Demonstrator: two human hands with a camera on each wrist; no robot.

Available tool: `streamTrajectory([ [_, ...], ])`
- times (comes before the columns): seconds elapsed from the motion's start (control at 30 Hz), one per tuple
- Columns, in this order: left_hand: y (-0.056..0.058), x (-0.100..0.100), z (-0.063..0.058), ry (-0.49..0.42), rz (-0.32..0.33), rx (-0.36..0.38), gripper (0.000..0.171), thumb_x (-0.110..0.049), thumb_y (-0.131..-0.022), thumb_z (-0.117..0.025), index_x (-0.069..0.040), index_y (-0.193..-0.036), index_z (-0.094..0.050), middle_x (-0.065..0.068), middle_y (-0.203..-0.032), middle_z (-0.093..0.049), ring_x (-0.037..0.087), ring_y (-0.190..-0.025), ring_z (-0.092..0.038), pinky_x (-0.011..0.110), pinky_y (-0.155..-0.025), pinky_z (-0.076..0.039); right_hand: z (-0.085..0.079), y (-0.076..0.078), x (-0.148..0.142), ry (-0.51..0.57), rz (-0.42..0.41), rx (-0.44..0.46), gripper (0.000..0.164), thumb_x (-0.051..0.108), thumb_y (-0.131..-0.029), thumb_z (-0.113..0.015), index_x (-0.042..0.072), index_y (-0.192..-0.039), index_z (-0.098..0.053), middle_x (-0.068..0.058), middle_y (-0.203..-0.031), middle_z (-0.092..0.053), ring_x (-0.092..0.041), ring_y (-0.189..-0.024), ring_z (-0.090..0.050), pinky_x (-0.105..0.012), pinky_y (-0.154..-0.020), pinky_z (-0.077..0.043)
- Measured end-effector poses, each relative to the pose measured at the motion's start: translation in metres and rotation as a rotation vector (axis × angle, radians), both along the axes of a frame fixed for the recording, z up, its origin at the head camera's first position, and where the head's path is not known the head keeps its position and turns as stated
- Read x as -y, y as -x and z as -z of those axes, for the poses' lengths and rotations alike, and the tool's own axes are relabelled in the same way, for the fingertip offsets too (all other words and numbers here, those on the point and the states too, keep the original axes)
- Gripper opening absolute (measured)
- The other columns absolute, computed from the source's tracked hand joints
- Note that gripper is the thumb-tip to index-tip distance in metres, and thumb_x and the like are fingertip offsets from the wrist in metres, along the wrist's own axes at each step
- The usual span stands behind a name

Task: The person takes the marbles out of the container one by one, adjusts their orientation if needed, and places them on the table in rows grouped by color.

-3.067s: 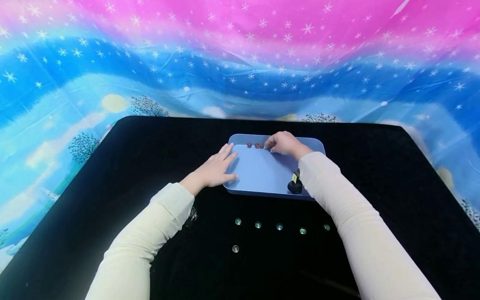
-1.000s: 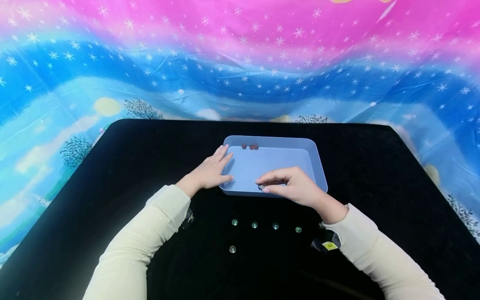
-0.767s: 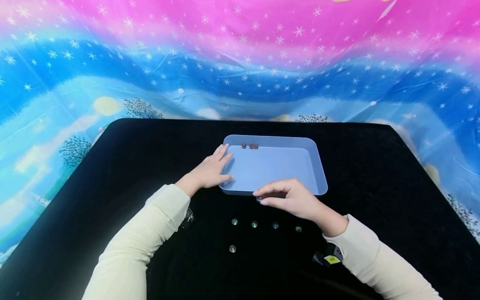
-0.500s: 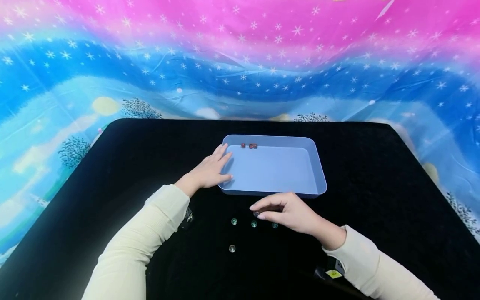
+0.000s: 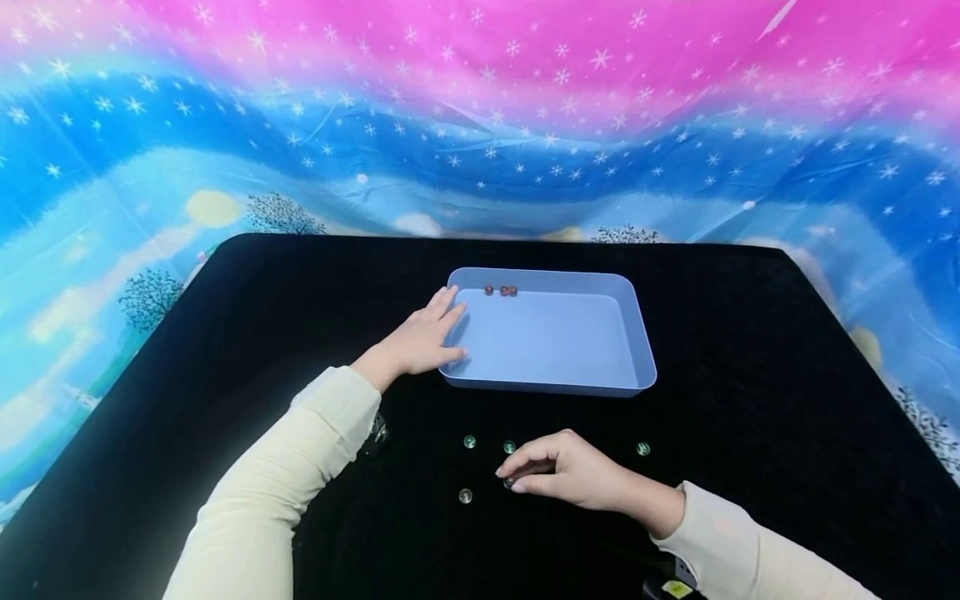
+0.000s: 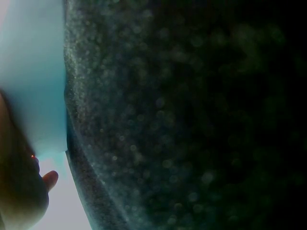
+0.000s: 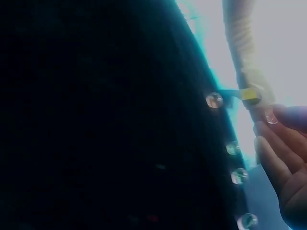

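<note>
My left hand (image 5: 416,340) rests at the left wall of a blue tray (image 5: 551,388), thumb and fingers spread straight along the rim. Between the thumb and fingers of my right hand (image 5: 573,475) a small glass marble (image 7: 271,115) is pinched, low over the black cloth in front of the tray. Inside the tray, three reddish-brown marbles (image 5: 489,290) lie along the back wall. Clear glass marbles with green inside (image 5: 469,442) sit in a row on the cloth, part of it behind my right hand. A single clear marble (image 5: 465,496) lies nearer, left of my right fingertips.
Black cloth (image 5: 337,283) covers the table under everything. Another clear marble (image 5: 642,448) lies right of my right hand. A snowflake-patterned curtain (image 5: 420,100) hangs behind the table's far edge. Each sleeve has a wrist camera (image 5: 675,588) strapped near it.
From the tray's back wall, my right hand has come over the front rim and down to the cloth, a marble in its fingers. The left hand stays at the tray.
</note>
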State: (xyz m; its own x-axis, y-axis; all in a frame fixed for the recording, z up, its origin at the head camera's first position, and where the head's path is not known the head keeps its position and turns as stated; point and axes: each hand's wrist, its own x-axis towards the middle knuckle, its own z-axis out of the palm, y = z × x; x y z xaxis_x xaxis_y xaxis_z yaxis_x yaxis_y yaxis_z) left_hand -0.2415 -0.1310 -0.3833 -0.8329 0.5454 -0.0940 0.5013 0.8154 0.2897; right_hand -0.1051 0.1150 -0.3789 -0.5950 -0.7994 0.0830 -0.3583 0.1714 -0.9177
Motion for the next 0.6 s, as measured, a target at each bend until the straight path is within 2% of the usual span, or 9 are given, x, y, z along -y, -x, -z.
streamTrajectory([
  [0.2, 0.0, 0.0, -0.001, 0.0, 0.001, -0.001, 0.073, -0.045, -0.085, -0.046, -0.008, -0.139, -0.014, 0.009, -0.143, 0.008, 0.02, -0.128, 0.013, 0.043, -0.1, -0.011, 0.009, -0.003, 0.002, -0.02, 0.005, -0.005, 0.016, 0.011, -0.081, -0.06, 0.002, -0.094, -0.064, -0.006, -0.093, -0.064, -0.008, -0.083, -0.059, -0.024, -0.07, -0.047],
  [0.6, -0.001, 0.0, 0.0, -0.002, -0.005, 0.007, 0.073, -0.045, -0.085, -0.045, -0.009, -0.139, -0.014, 0.009, -0.143, 0.008, 0.019, -0.128, 0.014, 0.044, -0.1, -0.012, 0.018, -0.002, 0.005, -0.143, 0.025, -0.008, 0.011, 0.006, -0.079, -0.061, 0.008, -0.089, -0.066, 0.002, -0.091, -0.064, -0.004, -0.082, -0.058, -0.019, -0.071, -0.045],
])
